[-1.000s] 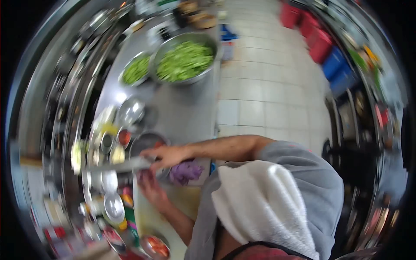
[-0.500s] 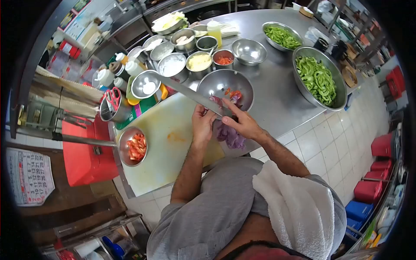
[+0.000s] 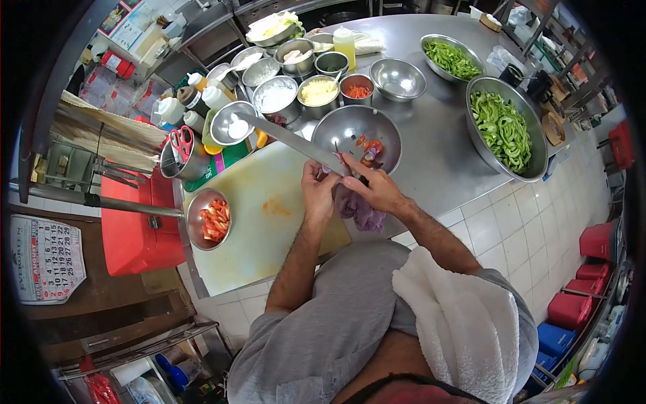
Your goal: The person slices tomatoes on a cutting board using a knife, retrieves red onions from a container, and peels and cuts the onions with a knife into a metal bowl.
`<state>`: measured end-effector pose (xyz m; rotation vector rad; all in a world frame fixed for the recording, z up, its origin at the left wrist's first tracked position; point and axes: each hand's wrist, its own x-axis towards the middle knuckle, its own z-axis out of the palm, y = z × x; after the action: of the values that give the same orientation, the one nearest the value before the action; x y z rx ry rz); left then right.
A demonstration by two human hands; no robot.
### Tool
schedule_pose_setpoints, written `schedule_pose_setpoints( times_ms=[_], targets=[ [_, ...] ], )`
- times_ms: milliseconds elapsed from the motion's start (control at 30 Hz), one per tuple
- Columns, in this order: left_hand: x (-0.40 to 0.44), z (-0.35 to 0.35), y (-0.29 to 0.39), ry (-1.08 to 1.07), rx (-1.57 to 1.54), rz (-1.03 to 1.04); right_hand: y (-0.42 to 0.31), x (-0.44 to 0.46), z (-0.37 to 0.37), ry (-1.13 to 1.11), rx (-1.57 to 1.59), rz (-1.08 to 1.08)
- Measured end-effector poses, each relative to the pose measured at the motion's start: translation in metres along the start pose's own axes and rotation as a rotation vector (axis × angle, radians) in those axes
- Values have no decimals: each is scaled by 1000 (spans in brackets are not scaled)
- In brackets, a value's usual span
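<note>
Gripping a long knife [image 3: 303, 147] in the closed right hand [image 3: 380, 192] near a steel mixing bowl [image 3: 334, 126] of red vegetable pieces [image 3: 371, 148]; curling the left hand [image 3: 317, 193] beside the blade [image 3: 272, 130], with any hold hidden. Surrounded by a bowl [image 3: 195, 212] of chopped tomatoes [image 3: 215, 220], pot [image 3: 356, 100] of orange shreds [image 3: 359, 91], basin [image 3: 537, 126] of green slices [image 3: 501, 131].

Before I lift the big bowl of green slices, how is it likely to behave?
The bowl will probably feel heavy, being wide and well filled with green slices. Its smooth metal wall might be slippery to grip. The slices look loose, so they'd likely slide if it tipped.
</note>
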<state>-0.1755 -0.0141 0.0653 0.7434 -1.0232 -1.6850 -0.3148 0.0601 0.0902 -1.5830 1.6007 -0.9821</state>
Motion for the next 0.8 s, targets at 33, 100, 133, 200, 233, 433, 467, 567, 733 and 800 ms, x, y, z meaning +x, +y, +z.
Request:
schedule_pose_setpoints(
  times_ms=[33,100,133,200,233,433,467,567,733,800],
  targets=[
    [0,0,-1,6,-10,-6,4,1,3,40,56,-24],
    [0,-1,4,-20,-32,-29,11,6,8,98,135,-138],
    [0,-2,7,-45,-56,-50,12,9,9,156,213,-253],
    [4,-10,11,-91,-13,-66,2,3,-12,-23,436,-3],
    [6,-14,13,-136,30,-82,-3,1,-22,-205,652,249],
    [-2,-23,21,-368,-16,-104,16,19,-36,-54,588,271],
    [-6,-21,23,-369,-15,-105,21,22,-36,1,596,306],
    [-9,-17,24,-304,-188,-88,28,27,-40,9,579,395],
    [-1,-19,16,-199,-267,-175,23,22,-37,-1,467,417],
    [2,-14,10,-168,-262,-165,12,16,-27,129,419,291]
  ],
)
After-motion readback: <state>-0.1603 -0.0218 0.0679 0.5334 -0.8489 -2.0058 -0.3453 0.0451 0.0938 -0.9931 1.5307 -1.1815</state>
